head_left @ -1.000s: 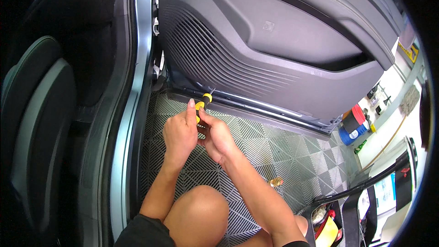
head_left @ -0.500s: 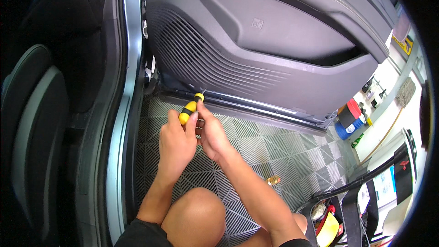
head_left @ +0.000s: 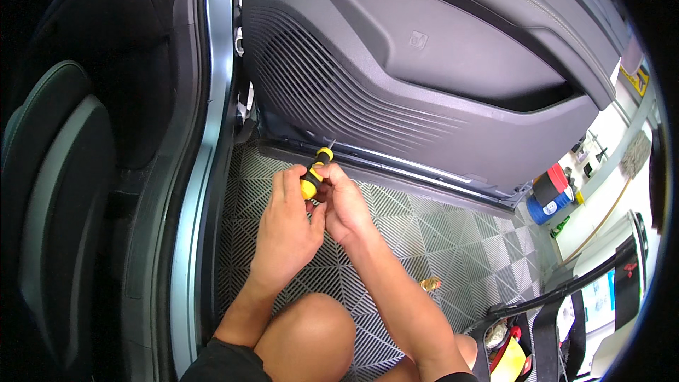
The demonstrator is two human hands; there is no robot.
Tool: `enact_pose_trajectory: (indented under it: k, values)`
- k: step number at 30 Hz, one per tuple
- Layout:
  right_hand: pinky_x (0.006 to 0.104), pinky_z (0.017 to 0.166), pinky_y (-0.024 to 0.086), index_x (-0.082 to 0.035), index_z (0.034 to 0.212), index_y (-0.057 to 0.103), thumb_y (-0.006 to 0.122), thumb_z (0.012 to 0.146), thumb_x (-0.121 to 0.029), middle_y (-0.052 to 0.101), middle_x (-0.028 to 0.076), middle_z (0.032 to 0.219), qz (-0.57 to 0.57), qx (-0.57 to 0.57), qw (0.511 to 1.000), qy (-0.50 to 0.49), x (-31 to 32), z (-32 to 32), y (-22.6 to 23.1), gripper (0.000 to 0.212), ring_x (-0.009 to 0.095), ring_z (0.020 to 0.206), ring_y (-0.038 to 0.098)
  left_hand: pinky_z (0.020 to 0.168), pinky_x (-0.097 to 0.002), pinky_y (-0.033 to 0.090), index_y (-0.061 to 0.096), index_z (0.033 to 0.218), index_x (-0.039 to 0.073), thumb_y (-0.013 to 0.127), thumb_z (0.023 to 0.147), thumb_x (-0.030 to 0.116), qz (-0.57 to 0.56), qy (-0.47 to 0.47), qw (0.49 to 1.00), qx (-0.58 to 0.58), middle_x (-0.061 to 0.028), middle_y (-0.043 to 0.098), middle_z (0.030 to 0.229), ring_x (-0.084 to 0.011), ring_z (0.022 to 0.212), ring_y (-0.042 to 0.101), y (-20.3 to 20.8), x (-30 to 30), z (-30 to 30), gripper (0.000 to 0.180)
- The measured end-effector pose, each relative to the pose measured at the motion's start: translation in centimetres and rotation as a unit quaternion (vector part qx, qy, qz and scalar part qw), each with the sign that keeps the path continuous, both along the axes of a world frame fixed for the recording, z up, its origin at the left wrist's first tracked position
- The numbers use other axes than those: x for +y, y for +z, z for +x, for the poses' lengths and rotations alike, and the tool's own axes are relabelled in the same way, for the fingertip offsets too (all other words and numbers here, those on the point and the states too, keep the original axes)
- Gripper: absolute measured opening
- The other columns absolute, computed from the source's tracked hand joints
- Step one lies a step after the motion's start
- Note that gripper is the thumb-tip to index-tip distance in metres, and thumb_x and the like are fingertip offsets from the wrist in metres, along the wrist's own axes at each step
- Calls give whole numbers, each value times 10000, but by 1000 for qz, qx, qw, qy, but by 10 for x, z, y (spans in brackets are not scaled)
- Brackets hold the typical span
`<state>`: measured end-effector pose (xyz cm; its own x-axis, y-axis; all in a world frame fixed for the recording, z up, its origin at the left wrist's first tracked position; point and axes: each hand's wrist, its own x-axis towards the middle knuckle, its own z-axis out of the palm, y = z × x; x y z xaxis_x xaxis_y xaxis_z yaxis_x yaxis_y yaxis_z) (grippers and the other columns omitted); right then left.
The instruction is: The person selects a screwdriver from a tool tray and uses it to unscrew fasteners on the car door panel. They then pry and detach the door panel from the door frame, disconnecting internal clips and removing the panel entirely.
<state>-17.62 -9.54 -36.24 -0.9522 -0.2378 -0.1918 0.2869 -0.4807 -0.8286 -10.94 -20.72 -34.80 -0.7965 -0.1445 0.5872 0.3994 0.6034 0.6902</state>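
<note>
- Your right hand (head_left: pixel 345 211) pinches the screwdriver (head_left: pixel 310 183) between thumb and fingers, likely steadying its slant.
- Your left hand (head_left: pixel 288 233) has fingers against its yellow end, perhaps for turning; whether they pinch, I cannot tell.
- Its tip meets or nears the door's (head_left: pixel 438 138) bottom edge, toward the left corner.

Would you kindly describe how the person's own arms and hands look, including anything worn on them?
Both the left hand and the right hand are ungloved, and no rings show. The forearms are bare, with no watch, bracelet or marking visible. A plain black left sleeve ends near the elbow; only a sliver of the black right sleeve shows.
</note>
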Motion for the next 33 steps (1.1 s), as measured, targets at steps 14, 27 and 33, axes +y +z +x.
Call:
enact_pose_trajectory:
  k: [14,27,33]
  values:
    - [330,730,422,-82,1113,592,723,932,-506,594,6,947,-7,7,999,41,-4,6,2,479,128,821,538,626,-435,519,721,784,-17,524,1006,546,-23,56,980,-191,-210,670,655,-368,685,705,5,-15,-8,637]
    - [403,918,507,-62,1152,612,606,1025,-407,670,92,1065,-160,10,979,127,7,0,7,367,209,990,629,555,-349,498,675,912,-40,626,1009,302,69,12,996,-61,-122,649,663,-210,560,638,-3,-9,-9,358]
    - [356,755,459,-129,1021,600,690,983,-371,608,25,937,-82,29,996,19,-5,1,6,261,152,871,570,640,-451,523,721,925,-38,510,1048,454,51,-28,974,-219,-193,690,701,-382,699,702,10,-17,-10,550]
